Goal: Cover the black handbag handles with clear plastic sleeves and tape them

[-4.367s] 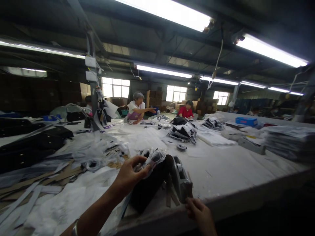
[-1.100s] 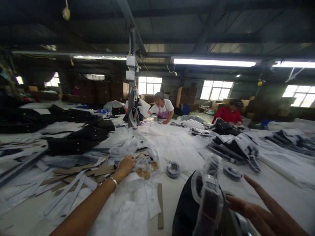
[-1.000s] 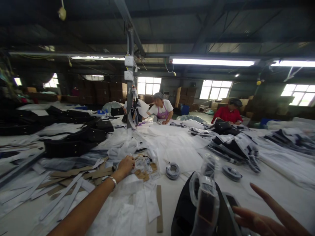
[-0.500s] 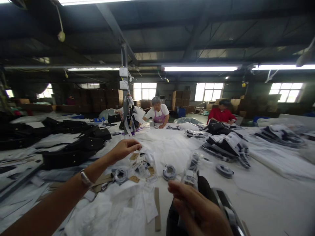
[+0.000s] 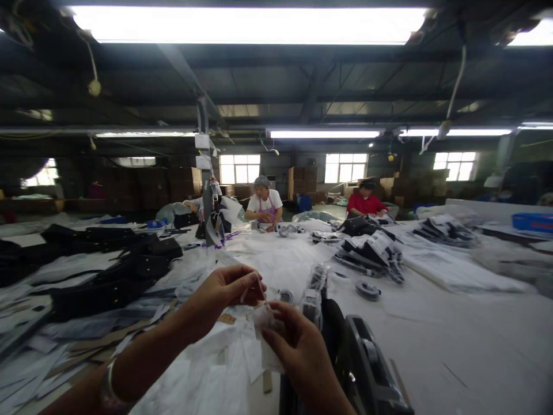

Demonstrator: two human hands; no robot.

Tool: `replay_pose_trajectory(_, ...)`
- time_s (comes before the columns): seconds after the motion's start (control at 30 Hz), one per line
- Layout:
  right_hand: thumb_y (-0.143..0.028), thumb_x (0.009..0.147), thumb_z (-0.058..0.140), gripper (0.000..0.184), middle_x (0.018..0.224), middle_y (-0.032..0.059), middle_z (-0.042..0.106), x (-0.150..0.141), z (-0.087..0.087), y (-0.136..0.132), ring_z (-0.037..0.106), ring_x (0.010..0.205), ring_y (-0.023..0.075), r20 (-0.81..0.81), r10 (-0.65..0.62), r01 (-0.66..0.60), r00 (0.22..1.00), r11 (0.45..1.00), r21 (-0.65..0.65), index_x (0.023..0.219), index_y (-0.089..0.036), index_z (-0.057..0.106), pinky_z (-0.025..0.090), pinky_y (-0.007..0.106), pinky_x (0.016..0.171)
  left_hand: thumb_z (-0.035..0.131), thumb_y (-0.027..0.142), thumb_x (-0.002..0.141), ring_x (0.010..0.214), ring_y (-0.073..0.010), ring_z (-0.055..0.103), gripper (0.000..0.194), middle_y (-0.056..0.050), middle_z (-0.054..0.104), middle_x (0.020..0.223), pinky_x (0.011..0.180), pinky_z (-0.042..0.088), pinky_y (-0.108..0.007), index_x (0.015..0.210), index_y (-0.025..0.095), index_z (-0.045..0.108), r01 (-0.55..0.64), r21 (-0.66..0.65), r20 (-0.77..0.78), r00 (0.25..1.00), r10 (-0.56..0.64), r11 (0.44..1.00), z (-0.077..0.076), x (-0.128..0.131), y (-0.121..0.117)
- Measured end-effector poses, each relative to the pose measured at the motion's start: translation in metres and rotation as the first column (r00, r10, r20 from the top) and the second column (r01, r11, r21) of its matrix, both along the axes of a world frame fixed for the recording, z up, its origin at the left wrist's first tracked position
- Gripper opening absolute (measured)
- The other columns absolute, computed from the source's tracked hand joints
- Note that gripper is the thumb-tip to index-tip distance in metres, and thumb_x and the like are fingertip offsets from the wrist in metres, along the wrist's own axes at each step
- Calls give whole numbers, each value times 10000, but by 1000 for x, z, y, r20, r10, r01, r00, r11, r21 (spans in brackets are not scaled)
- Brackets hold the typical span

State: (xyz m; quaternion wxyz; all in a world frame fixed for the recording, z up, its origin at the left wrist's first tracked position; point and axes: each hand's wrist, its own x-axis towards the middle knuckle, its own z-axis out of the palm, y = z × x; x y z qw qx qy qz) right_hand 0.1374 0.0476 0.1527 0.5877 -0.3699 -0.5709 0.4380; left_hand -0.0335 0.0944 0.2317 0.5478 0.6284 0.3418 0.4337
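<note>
My left hand (image 5: 224, 294) is raised over the table with its fingertips pinched on a small clear plastic packet (image 5: 262, 314). My right hand (image 5: 298, 346) meets it from below, fingers curled on the same packet. Both hands are shut on it, just above a white plastic sheet (image 5: 220, 369). Right of my right hand stands a grey tape dispenser (image 5: 367, 363) against a black bag (image 5: 332, 323). Bagged dark straps (image 5: 314, 291) rise just behind the hands.
Black bags (image 5: 108, 271) and cardboard strips (image 5: 108, 340) crowd the left side. Grey tape rolls (image 5: 368, 290) and folded packed goods (image 5: 371, 253) lie mid-table. A pole (image 5: 206, 190) stands on the table. Two people (image 5: 264, 202) (image 5: 365, 203) work at the far end.
My left hand lifted a small packet off the table heap and drew it back toward me. My right hand came up and in to meet it. The view tilted upward.
</note>
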Motion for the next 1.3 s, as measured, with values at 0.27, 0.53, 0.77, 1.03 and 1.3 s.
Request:
replay_pose_trajectory(0.27,-254,764,746,412,1142,64,734,15,-24,-16,660,1096,302,-150,31,-38,988,999,-39,1170,-208,696,506,439,986,630,402,882,829,-170,665,235,-50,708,853,719,556,-250,828,174,643,-15,18,24,1000,15,1000,-4,17,-15)
replay_pose_trajectory(0.53,-270,869,632,346,1046,8,769,18,-43,-32,730,972,266,20,-465,441,885,851,285,1205,-337,681,578,371,912,516,431,941,637,-131,634,241,31,596,698,599,548,-233,868,203,545,-215,258,25,976,216,942,-31,47,-21)
replay_pose_trajectory(0.77,-181,882,601,342,1104,28,748,19,-65,-39,736,959,241,61,-526,445,848,771,455,1188,-299,698,601,271,847,469,455,956,379,-56,480,243,61,570,674,370,378,-159,918,216,493,-423,396,152,906,396,815,-49,77,-27)
replay_pose_trajectory(1.03,-75,910,497,424,1196,40,715,44,-66,-41,666,1120,203,128,-574,325,808,618,716,1241,-281,665,532,297,973,579,436,904,511,-83,515,256,50,563,644,524,457,-182,848,189,539,-352,186,243,921,304,917,-59,87,-38)
replay_pose_trajectory(1.3,-190,920,575,331,1141,16,739,27,-75,-49,713,1028,218,8,-483,431,875,788,440,1204,-315,691,561,257,927,572,458,909,490,-75,474,248,48,576,654,458,411,-148,933,211,561,-545,248,309,828,468,801,-77,98,-49)
